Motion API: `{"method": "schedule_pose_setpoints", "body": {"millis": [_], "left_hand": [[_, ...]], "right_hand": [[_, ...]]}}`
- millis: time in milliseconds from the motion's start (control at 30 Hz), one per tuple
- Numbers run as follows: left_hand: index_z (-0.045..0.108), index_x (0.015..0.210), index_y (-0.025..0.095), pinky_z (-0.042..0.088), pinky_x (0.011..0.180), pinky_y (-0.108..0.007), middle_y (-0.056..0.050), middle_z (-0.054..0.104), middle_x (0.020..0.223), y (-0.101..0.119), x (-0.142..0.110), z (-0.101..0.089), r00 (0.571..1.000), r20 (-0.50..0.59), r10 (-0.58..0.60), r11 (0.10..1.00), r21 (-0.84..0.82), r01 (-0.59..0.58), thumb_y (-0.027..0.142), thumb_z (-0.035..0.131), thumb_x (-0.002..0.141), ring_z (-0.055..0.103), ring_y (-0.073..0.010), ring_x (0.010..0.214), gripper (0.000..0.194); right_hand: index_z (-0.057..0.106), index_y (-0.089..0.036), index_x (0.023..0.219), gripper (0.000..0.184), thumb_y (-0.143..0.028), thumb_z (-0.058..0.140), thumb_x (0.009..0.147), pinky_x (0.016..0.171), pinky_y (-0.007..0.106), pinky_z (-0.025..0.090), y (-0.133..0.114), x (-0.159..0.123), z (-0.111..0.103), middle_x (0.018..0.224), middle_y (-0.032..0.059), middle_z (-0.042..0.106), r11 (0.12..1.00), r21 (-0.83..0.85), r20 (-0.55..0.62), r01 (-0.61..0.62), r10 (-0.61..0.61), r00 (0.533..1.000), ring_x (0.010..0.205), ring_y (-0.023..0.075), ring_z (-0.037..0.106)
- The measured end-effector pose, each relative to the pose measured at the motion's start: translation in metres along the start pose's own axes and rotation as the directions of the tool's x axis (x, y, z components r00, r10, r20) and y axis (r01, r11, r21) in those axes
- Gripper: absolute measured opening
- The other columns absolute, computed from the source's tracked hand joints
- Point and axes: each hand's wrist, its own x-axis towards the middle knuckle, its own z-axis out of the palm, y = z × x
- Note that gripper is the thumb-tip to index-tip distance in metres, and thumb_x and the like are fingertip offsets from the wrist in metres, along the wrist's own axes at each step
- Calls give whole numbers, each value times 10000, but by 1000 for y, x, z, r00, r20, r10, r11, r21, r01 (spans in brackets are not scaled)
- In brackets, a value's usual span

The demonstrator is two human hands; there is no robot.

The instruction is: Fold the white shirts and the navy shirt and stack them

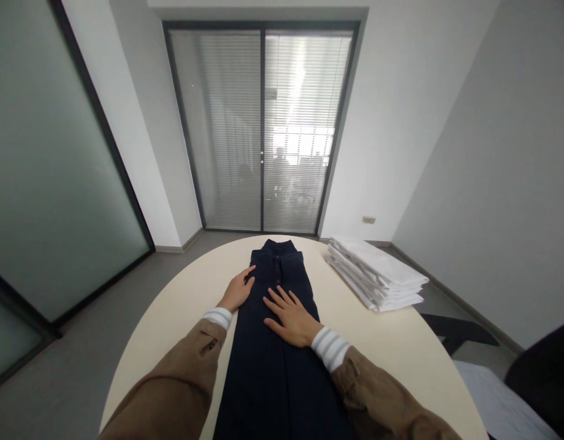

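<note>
A dark navy garment with a collar and a short button placket [267, 360] lies lengthwise on the round cream table [172, 324], its collar pointing away from me. Its sides are folded in, making a long narrow strip that runs past the bottom of the view. At the garment's left edge, below the shoulder, rests my left hand [238, 289], thumb and fingers apart. My right hand [291, 318] lies flat on the garment's middle with its fingers spread. Neither hand grips the cloth.
On the table's right side sits a stack of folded white cloth or sheets [377, 272]. A black chair [545, 373] stands beyond the table at the lower right, with something white [501, 397] near it. Glass doors with blinds [263, 134] are in the far wall.
</note>
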Motion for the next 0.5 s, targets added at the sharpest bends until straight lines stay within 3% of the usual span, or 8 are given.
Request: {"method": "schedule_pose_setpoints", "body": {"millis": [233, 400, 500], "left_hand": [[649, 1226, 177, 376, 1144, -406, -102, 631, 1346, 10, 6, 8, 999, -33, -11, 986, -167, 5, 169, 600, 780, 575, -228, 1266, 449], [625, 1049, 174, 508, 952, -406, -86, 720, 1065, 18, -5, 11, 997, -63, -51, 972, -233, 35, 208, 574, 741, 682, -235, 1006, 314], [556, 917, 194, 518, 838, -343, -31, 679, 883, 26, -15, 12, 998, -57, -41, 972, -232, 26, 174, 564, 692, 665, -198, 854, 227]], "right_hand": [[338, -245, 1542, 547, -409, 321, 1020, 1211, 547, 148, 3, 2, 4, 1632, 56, 241, 1000, -4, -9, 3, -3, 1000, 1520, 278, 136], [379, -206, 1523, 546, -322, 375, 989, 1212, 539, 169, 8, 2, 7, 1620, 61, 285, 999, 32, -42, 6, -5, 999, 1512, 285, 165], [476, -170, 1464, 514, -244, 403, 960, 1200, 496, 236, 9, 1, 6, 1556, 80, 411, 998, 59, -101, 29, -23, 995, 1474, 286, 251]]}}
